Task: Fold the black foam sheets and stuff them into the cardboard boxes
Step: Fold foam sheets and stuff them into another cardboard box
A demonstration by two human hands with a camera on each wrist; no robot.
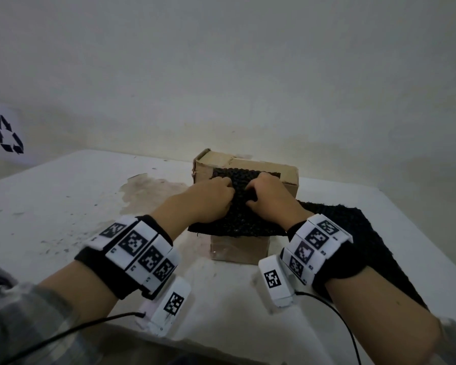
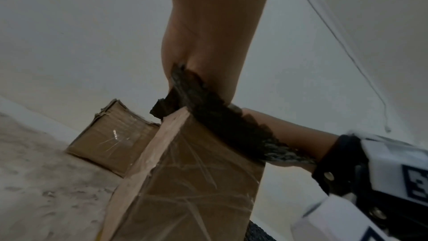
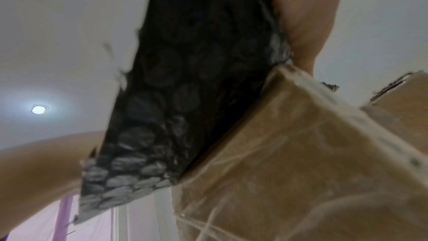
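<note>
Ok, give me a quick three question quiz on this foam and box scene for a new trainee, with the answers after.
1. True or false: both hands grip the foam sheet lying over the near box.
2. Multiple choice: how many cardboard boxes are on the table? A) one B) two C) three
3. Fill in the blank: a spare foam sheet lies flat on the table under the ___ forearm.

Key:
1. True. The left hand and right hand both have fingers curled into the foam.
2. B. The far box stands behind the near one.
3. Right.
</note>
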